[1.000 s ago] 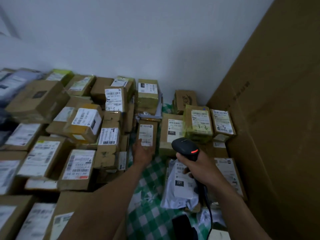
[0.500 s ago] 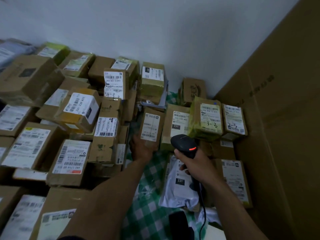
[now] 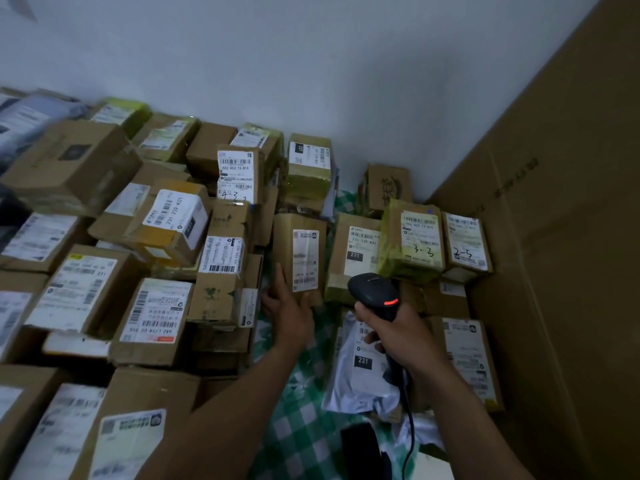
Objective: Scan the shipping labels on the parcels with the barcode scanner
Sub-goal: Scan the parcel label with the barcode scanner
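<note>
I am watching the left arm reaching forward over the green-and-white checked cloth point(image 3: 304, 427). The left hand point(image 3: 289, 317) is gripping the lower end of an upright brown cardboard parcel point(image 3: 287, 237) bearing a white shipping label point(image 3: 305, 259), with the index finger lying straight along its left edge and the thumb curling under its bottom. The right hand point(image 3: 401, 336) is wrapping its fingers tightly round the handle of the black barcode scanner point(image 3: 372, 292), which is glowing red just right of that parcel.

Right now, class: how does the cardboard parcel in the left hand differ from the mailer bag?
The cardboard parcel is brown, boxy; the mailer bag is silvery, crumpled. The parcel stands upright, held by the left hand; the bag lies flat on the checked cloth. Both carry barcode labels.
</note>
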### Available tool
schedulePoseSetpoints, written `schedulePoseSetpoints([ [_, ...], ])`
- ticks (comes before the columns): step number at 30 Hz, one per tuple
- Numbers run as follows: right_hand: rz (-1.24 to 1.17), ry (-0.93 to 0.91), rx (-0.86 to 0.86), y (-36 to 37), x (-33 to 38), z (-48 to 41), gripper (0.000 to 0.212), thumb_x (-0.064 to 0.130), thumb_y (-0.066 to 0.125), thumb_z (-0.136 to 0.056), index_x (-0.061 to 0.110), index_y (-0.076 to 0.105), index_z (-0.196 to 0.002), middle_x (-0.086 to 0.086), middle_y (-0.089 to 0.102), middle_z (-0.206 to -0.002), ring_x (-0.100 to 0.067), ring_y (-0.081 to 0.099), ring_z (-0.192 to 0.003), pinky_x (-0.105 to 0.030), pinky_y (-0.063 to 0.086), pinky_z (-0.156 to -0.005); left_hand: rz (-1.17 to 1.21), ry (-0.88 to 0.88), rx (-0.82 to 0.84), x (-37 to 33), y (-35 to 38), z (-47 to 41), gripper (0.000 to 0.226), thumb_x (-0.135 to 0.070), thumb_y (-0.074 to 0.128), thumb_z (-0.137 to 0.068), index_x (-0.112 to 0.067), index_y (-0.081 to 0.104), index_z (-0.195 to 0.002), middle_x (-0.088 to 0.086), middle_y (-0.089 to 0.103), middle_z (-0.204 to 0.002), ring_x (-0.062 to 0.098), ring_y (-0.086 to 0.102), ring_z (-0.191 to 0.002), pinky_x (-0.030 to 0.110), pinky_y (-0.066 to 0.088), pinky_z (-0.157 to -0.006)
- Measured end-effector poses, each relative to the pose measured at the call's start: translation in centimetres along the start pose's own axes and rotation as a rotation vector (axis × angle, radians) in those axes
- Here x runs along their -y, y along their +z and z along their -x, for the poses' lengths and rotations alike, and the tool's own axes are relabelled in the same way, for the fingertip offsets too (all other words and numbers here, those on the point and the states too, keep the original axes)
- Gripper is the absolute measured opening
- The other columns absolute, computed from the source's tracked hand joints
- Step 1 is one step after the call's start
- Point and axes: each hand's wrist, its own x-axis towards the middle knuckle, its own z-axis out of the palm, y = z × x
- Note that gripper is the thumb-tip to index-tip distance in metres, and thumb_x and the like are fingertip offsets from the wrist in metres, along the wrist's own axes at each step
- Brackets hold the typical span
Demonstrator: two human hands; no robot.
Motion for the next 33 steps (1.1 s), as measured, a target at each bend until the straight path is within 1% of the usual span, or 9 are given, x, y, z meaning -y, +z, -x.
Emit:
schedulePoseSetpoints([
  [7, -0.061, -0.082, -0.052, 0.2, 0.4, 1.9, 0.025, 0.037, 0.074, -0.095, 0.035, 0.063, -0.117, 0.015, 0.078, -0.089, -0.011, 0.074, -0.074, -0.032, 0.055, -0.067, -0.012, 0.328, -0.163, -4.1, -4.1, 4.3, 0.086, -0.024, 0.065, -0.1, -0.042, 0.007, -0.162, 0.019, 0.024, -0.153, 0.037, 0.035, -0.133, 0.04, 0.04, -0.099],
  [10, -0.122, -0.15, -0.164, 0.3, 0.7, 2.9, 0.021, 0.041, 0.077, -0.091, 0.043, 0.066, -0.109, 0.013, 0.078, -0.095, -0.013, 0.075, -0.09, -0.042, 0.062, -0.081, 0.121, 0.355, 0.005, -4.5, -5.6, 7.1, 0.086, -0.046, 0.064, -0.099, -0.057, 0.001, -0.156, -0.007, 0.024, -0.144, 0.018, 0.036, -0.128, 0.039, 0.041, -0.103],
  [12, -0.162, -0.192, -0.233, 0.4, 0.9, 3.6, 0.025, 0.045, 0.077, -0.089, 0.043, 0.068, -0.112, 0.013, 0.076, -0.104, -0.012, 0.073, -0.098, -0.042, 0.061, -0.087, 0.338, 0.297, 0.167, -4.9, -6.3, 8.9, 0.085, -0.052, 0.066, -0.095, -0.064, 0.004, -0.152, -0.013, 0.029, -0.149, 0.011, 0.044, -0.133, 0.039, 0.046, -0.108],
  [16, -0.229, -0.26, -0.296, 0.6, 1.4, 5.3, 0.021, 0.042, 0.08, -0.088, 0.057, 0.068, -0.096, 0.024, 0.075, -0.093, -0.011, 0.071, -0.101, -0.04, 0.059, -0.088, 0.549, 0.227, 0.35, -5.1, -7.2, 11.0, 0.089, -0.021, 0.066, -0.1, -0.063, 0.004, -0.148, -0.021, 0.043, -0.152, -0.013, 0.054, -0.124, 0.015, 0.053, -0.09],
  [20, -0.279, -0.354, -0.221, 0.2, 1.2, 7.4, 0.048, 0.016, 0.088, -0.08, 0.035, 0.066, -0.119, 0.017, 0.078, -0.107, -0.003, 0.072, -0.105, -0.018, 0.058, -0.08, 0.531, 0.233, 0.489, -5.1, -8.3, 11.9, 0.11, -0.018, 0.078, -0.09, -0.06, -0.004, -0.151, -0.031, 0.045, -0.143, -0.019, 0.054, -0.118, 0.012, 0.052, -0.087],
  [22, -0.287, -0.36, -0.189, -0.4, 1.1, 8.0, 0.054, 0.006, 0.09, -0.074, 0.022, 0.069, -0.122, 0.008, 0.079, -0.111, -0.011, 0.075, -0.105, -0.024, 0.06, -0.082, 0.466, 0.249, 0.518, -5.1, -9.0, 12.1, 0.121, -0.022, 0.085, -0.083, -0.057, -0.007, -0.154, -0.039, 0.043, -0.136, -0.028, 0.05, -0.111, 0.004, 0.048, -0.082],
  [25, -0.293, -0.344, -0.196, -0.9, 0.7, 8.2, 0.058, 0.008, 0.091, -0.072, 0.014, 0.07, -0.125, -0.002, 0.079, -0.113, -0.021, 0.075, -0.107, -0.043, 0.06, -0.093, 0.427, 0.268, 0.503, -5.4, -10.1, 12.0, 0.116, -0.043, 0.084, -0.079, -0.068, -0.006, -0.149, -0.027, 0.046, -0.147, -0.011, 0.053, -0.124, 0.018, 0.048, -0.094],
  [29, -0.301, -0.325, -0.174, -1.4, 0.5, 8.4, 0.064, 0.015, 0.091, -0.073, 0.015, 0.067, -0.132, -0.002, 0.077, -0.118, -0.02, 0.073, -0.112, -0.048, 0.057, -0.101, 0.607, 0.21, 0.501, -6.0, -10.8, 11.2, 0.094, -0.028, 0.069, -0.092, -0.057, 0.007, -0.157, -0.017, 0.073, -0.122, 0.013, 0.07, -0.114, 0.047, 0.058, -0.096],
  [33, -0.228, -0.331, -0.116, -1.8, 0.7, 8.6, 0.061, 0.014, 0.09, -0.076, 0.018, 0.067, -0.132, 0.001, 0.077, -0.12, -0.017, 0.072, -0.115, -0.044, 0.055, -0.102, 0.592, 0.239, 0.415, -6.4, -11.5, 10.3, 0.088, -0.021, 0.065, -0.1, -0.059, 0.009, -0.156, -0.008, 0.073, -0.12, 0.006, 0.072, -0.106, 0.031, 0.061, -0.082],
])
